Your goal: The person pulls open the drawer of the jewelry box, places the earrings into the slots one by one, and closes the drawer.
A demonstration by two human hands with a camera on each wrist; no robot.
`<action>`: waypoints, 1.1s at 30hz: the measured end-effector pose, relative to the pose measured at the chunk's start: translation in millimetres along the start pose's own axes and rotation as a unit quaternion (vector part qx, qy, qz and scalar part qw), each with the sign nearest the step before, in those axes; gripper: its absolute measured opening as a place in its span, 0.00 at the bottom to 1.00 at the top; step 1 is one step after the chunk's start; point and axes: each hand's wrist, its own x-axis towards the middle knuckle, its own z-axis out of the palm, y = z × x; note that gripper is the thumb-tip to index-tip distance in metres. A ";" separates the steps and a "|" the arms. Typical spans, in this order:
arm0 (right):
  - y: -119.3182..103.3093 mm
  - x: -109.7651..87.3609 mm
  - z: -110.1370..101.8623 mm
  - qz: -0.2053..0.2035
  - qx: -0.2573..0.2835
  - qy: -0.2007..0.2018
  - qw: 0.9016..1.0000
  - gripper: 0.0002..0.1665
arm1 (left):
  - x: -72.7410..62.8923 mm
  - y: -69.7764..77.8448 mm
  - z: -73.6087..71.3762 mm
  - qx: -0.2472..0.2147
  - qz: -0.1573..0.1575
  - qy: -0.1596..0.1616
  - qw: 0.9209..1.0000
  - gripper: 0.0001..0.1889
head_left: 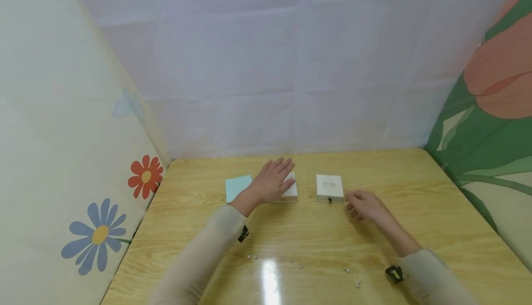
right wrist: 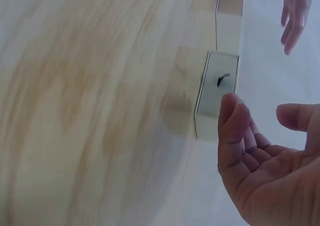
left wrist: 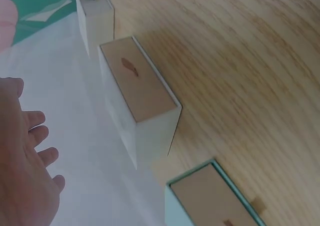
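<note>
Small silvery studs (head_left: 357,284) lay loose on the surface (head_left: 311,231) towards six o'clock. Beyond, the right hand (head_left: 365,206), fingers loosely curled, held nothing; at its ten o'clock sat a black-tabbed white box (head_left: 329,186). A brown-fronted white box (left wrist: 137,78) and, at its nine o'clock, a teal box (head_left: 237,188) were likewise closed, contents hidden. The left hand (head_left: 271,182), fingers extended, hovered empty above the brown-fronted one.

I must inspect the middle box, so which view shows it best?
The left wrist view: the middle box stands unobstructed, tan front visible. In the head view, the left hand partly hides it; the right wrist view crops it.
</note>
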 end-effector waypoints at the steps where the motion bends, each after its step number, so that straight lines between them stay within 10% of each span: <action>1: -0.5 0.2 1.8 0.004 0.011 -0.005 1.000 0.30 | 1.3 1.1 1.4 0.000 0.001 -0.002 1.000 0.33; 33: -6.8 16.9 43.1 0.105 0.183 -0.033 0.977 0.19 | 59.9 33.9 9.6 0.090 0.076 -0.051 0.992 0.28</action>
